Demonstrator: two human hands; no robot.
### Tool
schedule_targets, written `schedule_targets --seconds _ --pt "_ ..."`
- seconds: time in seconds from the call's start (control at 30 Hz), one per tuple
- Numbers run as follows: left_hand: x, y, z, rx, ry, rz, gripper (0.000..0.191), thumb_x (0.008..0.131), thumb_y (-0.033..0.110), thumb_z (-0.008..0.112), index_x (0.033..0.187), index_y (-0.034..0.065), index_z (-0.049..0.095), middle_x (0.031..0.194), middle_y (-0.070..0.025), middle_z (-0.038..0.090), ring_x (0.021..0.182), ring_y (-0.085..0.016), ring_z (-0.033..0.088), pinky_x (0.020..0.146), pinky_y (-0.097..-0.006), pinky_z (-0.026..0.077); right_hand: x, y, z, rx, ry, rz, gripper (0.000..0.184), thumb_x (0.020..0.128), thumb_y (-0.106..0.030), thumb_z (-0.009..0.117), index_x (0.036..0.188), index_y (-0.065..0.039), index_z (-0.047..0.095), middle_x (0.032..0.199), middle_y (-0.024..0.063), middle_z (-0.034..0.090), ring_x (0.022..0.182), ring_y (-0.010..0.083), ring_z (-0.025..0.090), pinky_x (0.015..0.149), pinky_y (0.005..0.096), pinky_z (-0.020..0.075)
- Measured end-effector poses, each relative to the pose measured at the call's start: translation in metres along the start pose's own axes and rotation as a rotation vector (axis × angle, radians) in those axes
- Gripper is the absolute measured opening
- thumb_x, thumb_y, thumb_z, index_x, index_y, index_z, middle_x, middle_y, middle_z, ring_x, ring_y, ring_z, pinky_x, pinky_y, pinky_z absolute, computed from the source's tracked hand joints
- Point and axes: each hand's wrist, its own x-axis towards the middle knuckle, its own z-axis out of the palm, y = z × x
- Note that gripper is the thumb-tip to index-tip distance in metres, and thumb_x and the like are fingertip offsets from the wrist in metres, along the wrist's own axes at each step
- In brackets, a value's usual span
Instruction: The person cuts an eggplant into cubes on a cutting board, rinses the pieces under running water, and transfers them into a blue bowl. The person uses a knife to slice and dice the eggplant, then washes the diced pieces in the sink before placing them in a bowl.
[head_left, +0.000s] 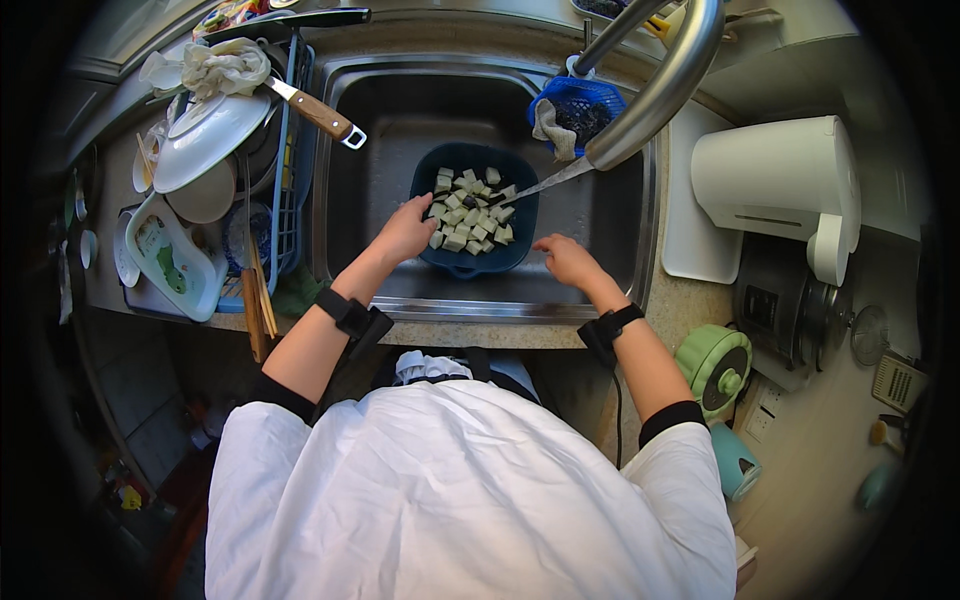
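Observation:
A dark blue plastic basin (517, 244) sits in the stainless steel sink in front of me. It holds many pale diced food cubes (471, 217), with a few dark pieces among them. From the faucet (652, 90), a stream of water (551, 180) runs slanting into the basin's right side. My left hand (406, 227) is on the basin's left rim, thumb and forefinger reaching over the edge; its other fingers are partly hidden. To the right of the basin, my right hand (570, 260) hovers apart from it, fingers loosely bent and holding nothing.
Left of the sink (375, 124), a blue dish rack (283, 187) is heaped with bowls and utensils; a wooden-handled tool (319, 111) juts over the sink. A blue strainer basket (600, 94) hangs near the faucet. On the right are a white pitcher (776, 172) and a green lidded pot (712, 371).

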Motion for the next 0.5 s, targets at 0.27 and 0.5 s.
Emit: schedule_targets --seconds 0.27,0.5 --pt "-0.123 0.012 -0.044 -0.154 0.059 -0.062 0.046 0.095 0.019 0.057 0.138 0.0061 0.049 0.139 -0.0196 0.050 0.132 -0.030 0.045 0.104 -0.0346 0.038 0.053 0.011 0.051 -0.771 -0.236 -0.287 0.038 0.091 -0.011 0.052 0.128 -0.017 0.059 0.145 0.0048 0.044 0.142 0.0267 0.029 0.117 0.0510 0.0176" --pt "-0.151 -0.006 -0.049 -0.445 0.142 -0.052 0.042 0.097 0.013 0.054 0.137 0.0021 0.049 0.132 -0.0139 0.057 0.119 -0.019 0.054 0.099 -0.0289 0.042 0.072 0.052 0.067 -0.981 -0.035 -0.264 0.032 0.091 -0.015 0.051 0.120 -0.010 0.063 0.137 0.0098 0.052 0.137 0.0312 0.036 0.113 0.0516 0.0246"
